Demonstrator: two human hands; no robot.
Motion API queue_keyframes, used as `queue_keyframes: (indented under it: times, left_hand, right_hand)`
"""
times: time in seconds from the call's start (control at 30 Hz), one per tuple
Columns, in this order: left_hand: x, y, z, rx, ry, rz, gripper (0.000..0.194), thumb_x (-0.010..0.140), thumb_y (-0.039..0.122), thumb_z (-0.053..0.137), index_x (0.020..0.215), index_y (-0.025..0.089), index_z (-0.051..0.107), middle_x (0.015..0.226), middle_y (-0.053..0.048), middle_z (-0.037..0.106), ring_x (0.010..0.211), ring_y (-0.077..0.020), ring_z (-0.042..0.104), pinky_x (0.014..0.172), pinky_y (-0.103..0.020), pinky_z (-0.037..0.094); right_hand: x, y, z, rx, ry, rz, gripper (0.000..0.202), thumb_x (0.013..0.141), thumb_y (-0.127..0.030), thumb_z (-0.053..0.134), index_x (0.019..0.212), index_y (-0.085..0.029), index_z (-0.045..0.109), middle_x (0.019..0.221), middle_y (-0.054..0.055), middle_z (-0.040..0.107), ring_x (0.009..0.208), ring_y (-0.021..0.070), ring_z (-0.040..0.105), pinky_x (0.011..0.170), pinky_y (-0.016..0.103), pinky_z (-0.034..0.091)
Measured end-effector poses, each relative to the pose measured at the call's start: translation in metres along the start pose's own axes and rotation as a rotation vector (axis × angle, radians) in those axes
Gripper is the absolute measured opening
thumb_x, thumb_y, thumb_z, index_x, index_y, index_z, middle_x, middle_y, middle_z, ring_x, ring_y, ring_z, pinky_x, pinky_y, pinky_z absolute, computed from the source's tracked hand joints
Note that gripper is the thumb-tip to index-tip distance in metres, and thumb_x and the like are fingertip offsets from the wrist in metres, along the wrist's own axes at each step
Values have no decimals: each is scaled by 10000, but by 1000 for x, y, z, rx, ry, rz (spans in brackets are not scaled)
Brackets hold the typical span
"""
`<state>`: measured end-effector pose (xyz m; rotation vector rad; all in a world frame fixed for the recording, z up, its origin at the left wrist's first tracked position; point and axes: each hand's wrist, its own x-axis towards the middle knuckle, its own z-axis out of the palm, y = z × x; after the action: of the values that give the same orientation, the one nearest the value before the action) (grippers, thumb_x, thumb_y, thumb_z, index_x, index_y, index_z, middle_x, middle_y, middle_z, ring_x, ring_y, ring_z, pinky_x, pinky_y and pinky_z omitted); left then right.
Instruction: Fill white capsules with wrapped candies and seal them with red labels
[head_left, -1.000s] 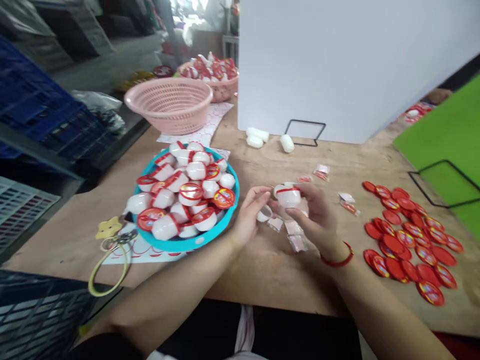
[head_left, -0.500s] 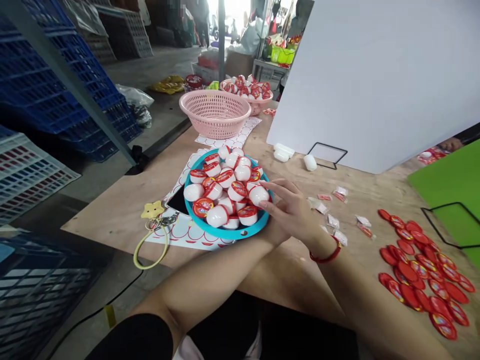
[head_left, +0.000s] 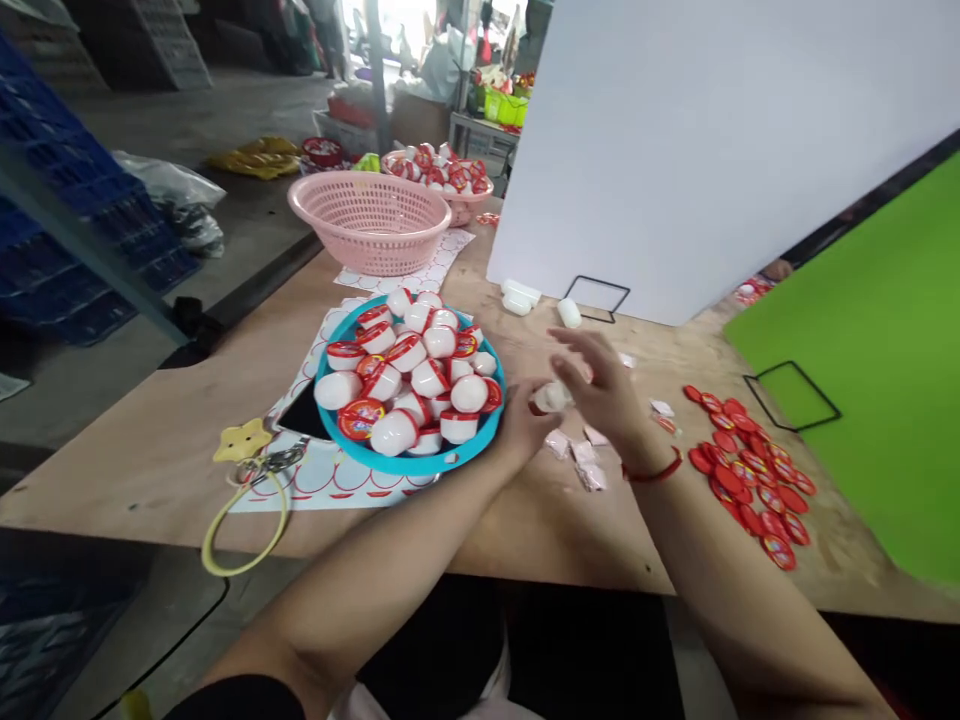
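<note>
Translucent white plastic cup, small and rounded (head_left: 553, 397), mid-frame: if my right hand (head_left: 609, 398) clips it, I reckon it could pop loose and roll into the pale pink plastic packets (head_left: 585, 453) just below. Left hand's (head_left: 523, 425) curled round it; right's loosely spread beside it, too blurry to tell if they're touching.

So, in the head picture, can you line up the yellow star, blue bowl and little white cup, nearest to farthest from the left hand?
1. Little white cup: in the left hand.
2. Blue bowl: just left of the hand.
3. Yellow star: farther left, past the bowl.
</note>
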<state>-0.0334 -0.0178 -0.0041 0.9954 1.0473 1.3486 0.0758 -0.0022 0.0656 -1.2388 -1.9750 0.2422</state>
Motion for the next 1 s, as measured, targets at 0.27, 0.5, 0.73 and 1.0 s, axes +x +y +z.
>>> queue_keyframes:
  times: [0.27, 0.5, 0.73, 1.0]
  left_hand:
    - [4, -23, -10, 102, -70, 77, 503, 636, 11, 720, 1111, 177, 705, 1102, -82, 682, 1044, -241, 633, 1001, -409, 494]
    - [3, -27, -12, 142, -108, 83, 558, 627, 10, 706, 1148, 208, 718, 1170, -88, 681, 1092, -261, 623, 1042, -436, 471]
    - [3, -22, -14, 34, -98, 18, 563, 619, 30, 737, 1145, 233, 719, 1121, -63, 699, 1078, -263, 634, 1030, -434, 485]
    - [-4, -19, -11, 148, -178, -20, 567, 681, 35, 682, 1226, 189, 679, 1242, -107, 662, 1101, -256, 633, 978, -411, 504]
  right_hand:
    - [-17, 149, -64, -446, -140, 587, 354, 856, -236, 612, 1164, -104, 724, 1189, 190, 687, 1016, 282, 653, 913, 428, 517]
    - [-23, 157, -25, -494, -250, 462, 228, 907, -318, 632, 1017, -199, 792, 1190, 120, 722, 1114, 262, 620, 1012, 370, 438]
    - [-20, 192, -49, -572, -83, 596, 346, 1001, -314, 440, 1162, -126, 683, 1257, 197, 672, 1149, 298, 600, 980, 421, 438]
    - [-16, 204, -63, -383, -256, 635, 148, 937, -287, 601, 948, -175, 696, 946, 95, 752, 849, 197, 648, 825, 323, 487]
